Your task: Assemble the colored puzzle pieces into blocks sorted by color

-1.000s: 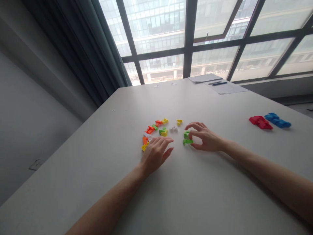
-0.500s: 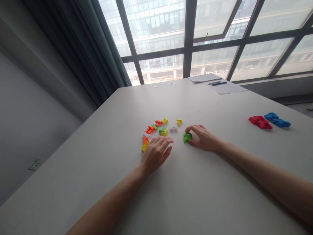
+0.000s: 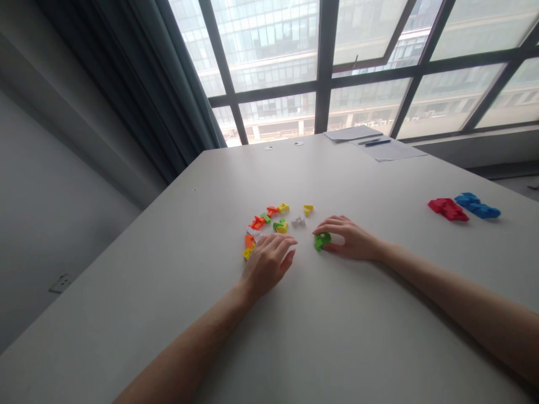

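Observation:
My right hand (image 3: pixel 347 237) rests on the white table (image 3: pixel 353 314) with its fingers curled over a small green block piece (image 3: pixel 322 241), gripping it against the tabletop. My left hand (image 3: pixel 267 262) lies flat, palm down, fingers loosely apart and holding nothing. Just beyond its fingertips lies a curved scatter of small blocks: orange (image 3: pixel 257 222), green and yellow (image 3: pixel 280 226), white (image 3: pixel 298 221) and a lone yellow piece (image 3: pixel 308 209).
A red block cluster (image 3: pixel 448 209) and a blue block cluster (image 3: pixel 477 205) lie at the right of the table. Papers (image 3: pixel 389 150) with a pen (image 3: pixel 377 142) sit at the far edge under the large window. A dark curtain hangs at the left.
My right hand has closed down over the green pieces, pressing them into one compact lump and shifting slightly left. My left hand has barely moved.

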### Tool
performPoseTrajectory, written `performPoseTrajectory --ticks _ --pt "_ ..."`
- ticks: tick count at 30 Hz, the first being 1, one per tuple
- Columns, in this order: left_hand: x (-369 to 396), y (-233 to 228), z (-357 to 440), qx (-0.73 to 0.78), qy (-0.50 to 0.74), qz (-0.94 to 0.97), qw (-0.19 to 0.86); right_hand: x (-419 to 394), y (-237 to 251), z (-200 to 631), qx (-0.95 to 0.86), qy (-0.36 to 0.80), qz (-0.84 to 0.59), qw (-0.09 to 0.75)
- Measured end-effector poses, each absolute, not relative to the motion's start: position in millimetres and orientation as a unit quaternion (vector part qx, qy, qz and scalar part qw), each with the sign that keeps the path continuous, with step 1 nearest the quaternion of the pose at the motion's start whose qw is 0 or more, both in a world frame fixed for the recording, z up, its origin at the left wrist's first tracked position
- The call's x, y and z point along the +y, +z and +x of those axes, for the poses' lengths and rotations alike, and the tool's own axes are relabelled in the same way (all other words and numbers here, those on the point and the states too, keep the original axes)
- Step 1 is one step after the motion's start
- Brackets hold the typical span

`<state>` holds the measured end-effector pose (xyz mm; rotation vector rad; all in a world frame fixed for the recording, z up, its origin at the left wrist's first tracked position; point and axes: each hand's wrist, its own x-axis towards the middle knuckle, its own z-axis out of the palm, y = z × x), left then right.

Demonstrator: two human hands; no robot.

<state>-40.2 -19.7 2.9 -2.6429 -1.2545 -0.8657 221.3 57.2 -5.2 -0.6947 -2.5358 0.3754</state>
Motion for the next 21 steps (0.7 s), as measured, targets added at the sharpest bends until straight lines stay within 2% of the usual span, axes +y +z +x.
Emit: performPoseTrajectory --ticks 21 --pt "-19.4 3.7 -39.7 -0.413 -0.282 -0.864 0.050 56.3 -6.4 220.5 -0.926 0.133 -0.249 0.251"
